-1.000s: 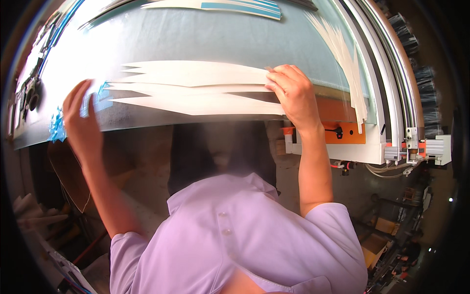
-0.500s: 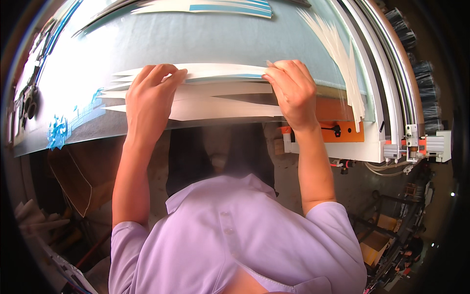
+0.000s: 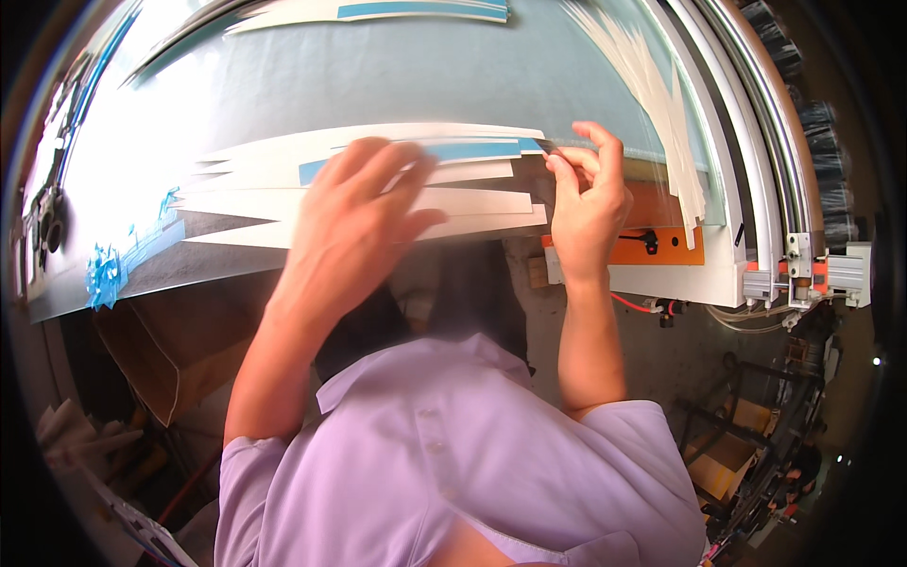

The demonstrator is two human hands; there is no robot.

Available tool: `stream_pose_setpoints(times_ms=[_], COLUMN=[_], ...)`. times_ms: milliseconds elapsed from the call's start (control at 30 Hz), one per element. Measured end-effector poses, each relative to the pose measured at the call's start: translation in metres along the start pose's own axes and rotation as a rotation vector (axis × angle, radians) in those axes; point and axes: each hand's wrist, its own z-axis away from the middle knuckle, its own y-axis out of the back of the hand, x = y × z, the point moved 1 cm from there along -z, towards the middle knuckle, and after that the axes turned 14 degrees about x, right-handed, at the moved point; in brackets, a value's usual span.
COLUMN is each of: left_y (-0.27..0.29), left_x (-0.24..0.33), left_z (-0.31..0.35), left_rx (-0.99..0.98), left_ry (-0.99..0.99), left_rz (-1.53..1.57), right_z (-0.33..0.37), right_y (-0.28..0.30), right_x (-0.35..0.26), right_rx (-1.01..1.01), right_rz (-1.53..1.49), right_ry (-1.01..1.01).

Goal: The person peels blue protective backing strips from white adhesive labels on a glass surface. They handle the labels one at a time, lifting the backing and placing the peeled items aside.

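Observation:
Several white strips with pointed left ends (image 3: pixel 472 201) lie along the near edge of the glass-topped table. Over them is a blue-faced strip (image 3: pixel 470 150), its right end at my right hand (image 3: pixel 590 203). Thumb and fingertips there pinch this end, where a small dark tip shows; the index finger is raised. My left hand (image 3: pixel 351 213), blurred by motion, is over the middle of the strips with its thumb apart from the fingers. It covers part of the blue-faced strip, and nothing shows in its grasp.
Another blue-and-white strip stack (image 3: pixel 425 9) lies at the far side. A fan of thin white strips (image 3: pixel 652 104) rests at the right, by a metal rail (image 3: pixel 746 123). Crumpled blue film (image 3: pixel 104 274) hangs at the left corner. An orange panel (image 3: pixel 675 246) is at the near right.
My left hand has moved right and nearer, off the strip's left part. My right hand has turned and now pinches the strip end. More of the blue face shows.

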Motion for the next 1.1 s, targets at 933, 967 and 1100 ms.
stream_pose_setpoints(times_ms=[933, 967, 1100], left_y=[-0.052, -0.053, -0.052], left_x=[0.021, 0.021, 0.020], left_z=[-0.028, -0.028, -0.030], left_rx=[-0.109, -0.090, -0.150], left_ry=[0.033, 0.039, 0.041], left_rz=[-0.022, -0.030, -0.041], right_z=[0.006, 0.006, 0.009], right_y=[-0.015, -0.013, -0.011], right_x=[0.007, 0.009, 0.011], right_rx=[0.011, 0.008, -0.006], right_rz=[0.051, 0.073, 0.086], right_ry=[0.276, 0.255, 0.241])
